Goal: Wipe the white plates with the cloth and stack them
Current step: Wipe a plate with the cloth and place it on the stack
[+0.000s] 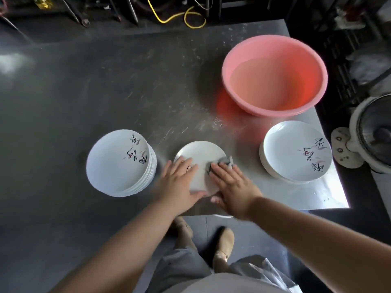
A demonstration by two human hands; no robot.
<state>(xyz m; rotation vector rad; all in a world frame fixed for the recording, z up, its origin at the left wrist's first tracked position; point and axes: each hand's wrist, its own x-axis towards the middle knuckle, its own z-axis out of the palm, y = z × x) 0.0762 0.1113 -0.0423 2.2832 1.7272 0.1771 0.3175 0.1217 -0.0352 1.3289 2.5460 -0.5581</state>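
Observation:
A single white plate [201, 153] lies upside down near the front edge of the metal table [127, 92]. My left hand [179, 182] lies flat on its left part, fingers straight. My right hand [230, 187] presses a grey cloth [225, 162] onto the plate's right part; most of the cloth is hidden under the fingers. A tall stack of white plates [118, 163] with black writing stands to the left. A lower stack of white plates [296, 153] with the same writing stands to the right.
A large pink basin [275, 75] with water stands behind the right stack. A white fan [372, 134] stands on the floor past the table's right edge. Yellow cable [190, 17] and dark stands lie beyond the far edge. My feet show below the front edge.

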